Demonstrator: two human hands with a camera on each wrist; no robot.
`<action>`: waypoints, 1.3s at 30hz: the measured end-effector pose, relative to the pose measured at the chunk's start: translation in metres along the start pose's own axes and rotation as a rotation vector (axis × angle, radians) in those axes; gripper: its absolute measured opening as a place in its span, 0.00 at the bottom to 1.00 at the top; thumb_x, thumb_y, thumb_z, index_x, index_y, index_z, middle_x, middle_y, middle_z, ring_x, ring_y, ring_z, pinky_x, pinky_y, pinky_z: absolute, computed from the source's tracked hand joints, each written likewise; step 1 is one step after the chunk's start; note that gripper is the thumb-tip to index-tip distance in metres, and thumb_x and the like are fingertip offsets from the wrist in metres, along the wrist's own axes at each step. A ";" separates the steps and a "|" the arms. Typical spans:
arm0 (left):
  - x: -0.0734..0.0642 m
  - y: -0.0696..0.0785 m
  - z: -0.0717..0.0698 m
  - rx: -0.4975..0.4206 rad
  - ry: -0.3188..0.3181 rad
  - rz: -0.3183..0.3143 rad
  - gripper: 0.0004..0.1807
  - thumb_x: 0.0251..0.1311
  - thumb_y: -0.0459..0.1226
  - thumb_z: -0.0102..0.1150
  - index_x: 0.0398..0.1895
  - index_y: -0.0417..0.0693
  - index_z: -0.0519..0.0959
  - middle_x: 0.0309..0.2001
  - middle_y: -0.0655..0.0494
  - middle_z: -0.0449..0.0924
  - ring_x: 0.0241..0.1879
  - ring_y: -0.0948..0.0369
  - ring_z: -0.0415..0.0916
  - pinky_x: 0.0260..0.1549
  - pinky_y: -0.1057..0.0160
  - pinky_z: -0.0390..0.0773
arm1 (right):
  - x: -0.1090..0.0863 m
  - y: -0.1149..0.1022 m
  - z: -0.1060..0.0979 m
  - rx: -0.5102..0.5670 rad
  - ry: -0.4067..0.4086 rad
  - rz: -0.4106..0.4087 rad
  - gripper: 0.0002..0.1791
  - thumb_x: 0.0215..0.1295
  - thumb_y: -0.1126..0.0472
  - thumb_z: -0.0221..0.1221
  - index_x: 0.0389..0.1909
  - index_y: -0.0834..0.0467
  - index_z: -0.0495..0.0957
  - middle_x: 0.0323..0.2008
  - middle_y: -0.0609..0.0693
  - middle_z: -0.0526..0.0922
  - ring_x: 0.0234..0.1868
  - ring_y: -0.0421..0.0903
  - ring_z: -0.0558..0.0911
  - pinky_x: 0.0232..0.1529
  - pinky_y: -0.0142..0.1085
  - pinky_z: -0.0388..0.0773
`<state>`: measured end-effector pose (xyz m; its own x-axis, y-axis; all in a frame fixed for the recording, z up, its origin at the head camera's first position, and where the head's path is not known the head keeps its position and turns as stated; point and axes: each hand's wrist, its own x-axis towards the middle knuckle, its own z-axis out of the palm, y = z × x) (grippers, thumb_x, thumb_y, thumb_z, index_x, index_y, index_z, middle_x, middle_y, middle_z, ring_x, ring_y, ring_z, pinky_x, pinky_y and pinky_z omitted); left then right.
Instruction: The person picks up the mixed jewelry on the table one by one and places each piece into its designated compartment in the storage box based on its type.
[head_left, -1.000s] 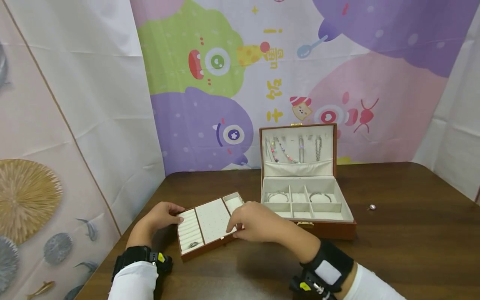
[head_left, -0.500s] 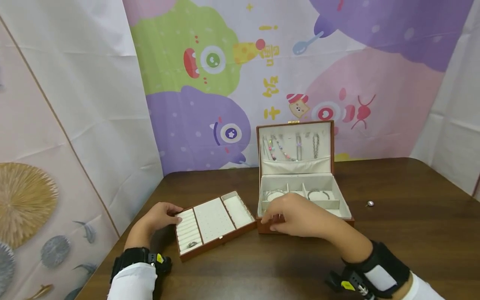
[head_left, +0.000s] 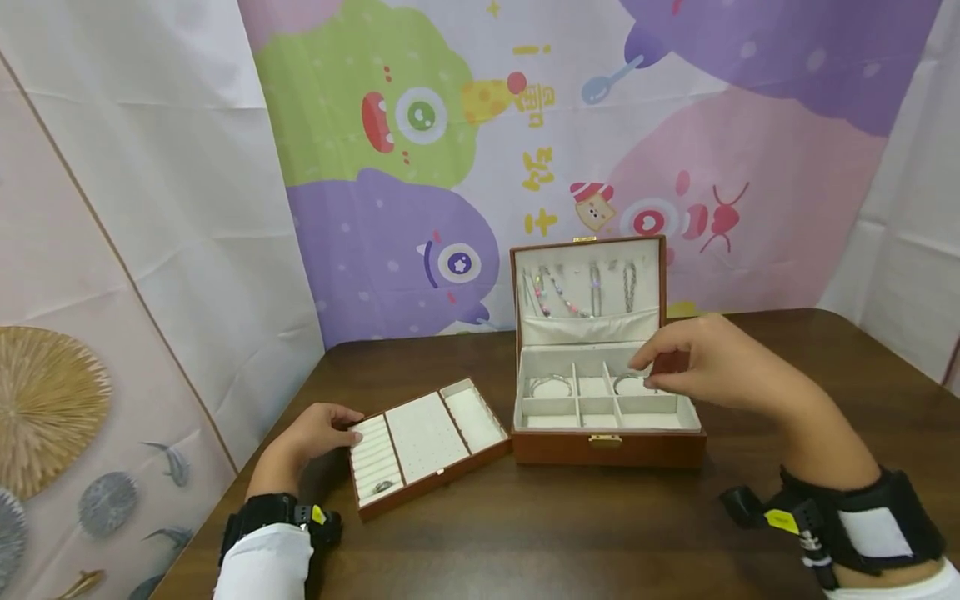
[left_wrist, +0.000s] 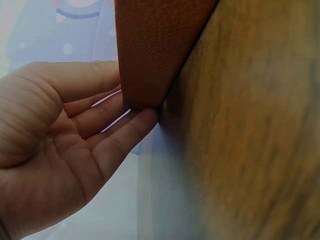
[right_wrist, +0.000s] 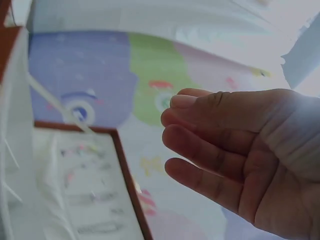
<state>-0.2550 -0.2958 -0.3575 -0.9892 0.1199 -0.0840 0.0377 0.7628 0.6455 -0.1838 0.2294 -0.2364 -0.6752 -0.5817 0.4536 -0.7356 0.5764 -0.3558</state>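
Observation:
At the left, my left hand [head_left: 313, 432] holds the corner of a shallow brown jewelry tray [head_left: 429, 437] lined in white. Up close in the left wrist view, thumb and fingers lie against the tray's brown end wall [left_wrist: 150, 55]. A small silver ring [head_left: 382, 486] sits in the tray's ribbed section. My right hand [head_left: 708, 367] hovers over the right side of an open brown jewelry box [head_left: 547, 450]. Its fingers are loosely bent, with nothing seen between them in the right wrist view. Two silver bracelets [head_left: 551, 386] lie in separate back compartments.
Necklaces [head_left: 558, 292] and chains hang inside the raised lid [head_left: 663, 283], above a fabric pocket. The tray's right corner comes close to the box's front left. A cartoon curtain [head_left: 405, 250] hangs behind the dark wooden table [head_left: 570, 533].
My right hand has left the tray and travelled right, across the box's front to its right side. The pearl-like piece on the table is now hidden behind it. My left hand stays put.

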 end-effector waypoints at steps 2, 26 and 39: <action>0.000 0.000 0.000 -0.010 0.005 -0.006 0.20 0.60 0.32 0.65 0.54 0.32 0.78 0.47 0.43 0.81 0.48 0.49 0.77 0.53 0.44 0.74 | -0.006 0.004 -0.010 -0.014 0.001 0.096 0.13 0.51 0.70 0.70 0.36 0.52 0.87 0.32 0.41 0.85 0.25 0.36 0.76 0.22 0.32 0.75; 0.000 -0.003 0.002 -0.041 0.019 -0.008 0.21 0.59 0.32 0.66 0.54 0.32 0.78 0.48 0.43 0.80 0.50 0.48 0.75 0.53 0.44 0.73 | -0.053 0.159 -0.003 0.016 -0.285 0.625 0.14 0.56 0.71 0.64 0.43 0.72 0.80 0.37 0.64 0.83 0.36 0.55 0.82 0.34 0.49 0.82; 0.000 -0.001 0.002 -0.028 0.015 -0.010 0.21 0.59 0.32 0.66 0.54 0.32 0.78 0.47 0.43 0.80 0.48 0.49 0.75 0.53 0.44 0.74 | -0.052 0.176 0.032 -0.072 -0.316 0.656 0.05 0.54 0.78 0.59 0.32 0.70 0.80 0.27 0.56 0.80 0.27 0.49 0.79 0.28 0.40 0.81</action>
<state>-0.2545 -0.2957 -0.3593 -0.9916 0.1026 -0.0793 0.0240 0.7460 0.6656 -0.2800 0.3430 -0.3489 -0.9672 -0.2350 -0.0960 -0.1760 0.8932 -0.4138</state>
